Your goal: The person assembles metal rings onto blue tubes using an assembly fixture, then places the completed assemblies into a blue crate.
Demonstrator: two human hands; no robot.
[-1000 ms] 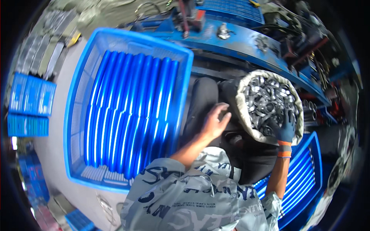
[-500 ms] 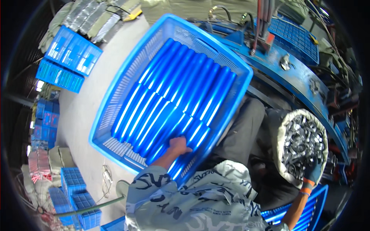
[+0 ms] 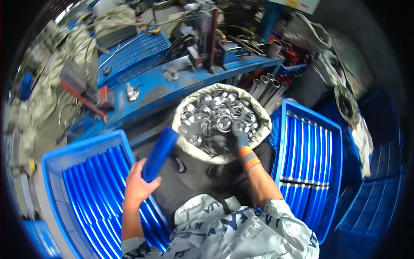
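Note:
My left hand [image 3: 140, 183] is wrapped round the lower end of a shiny blue tube [image 3: 162, 151], which tilts up and to the right above my lap. My right hand [image 3: 236, 137], in a dark glove with an orange cuff, reaches into a pale cloth sack [image 3: 189, 152]. Loose silvery metal rings [image 3: 207, 103] fill the sack. Its fingers are down among the rings beside a larger-looking ring [image 3: 224, 123]; the fingertips are hidden, so their grip cannot be made out.
On the left, a blue crate [image 3: 48, 175] holds rows of blue tubes. Another blue crate [image 3: 338, 172] on the right holds tubes with silvery ends. Beyond the sack runs a blue metal bench [image 3: 151, 88] with fixtures. Metal pipes [image 3: 263, 86] stand behind the sack.
The view has swung right, from the left crate to the sack. My left hand has lifted a blue tube out of that crate. My right hand is still in the sack.

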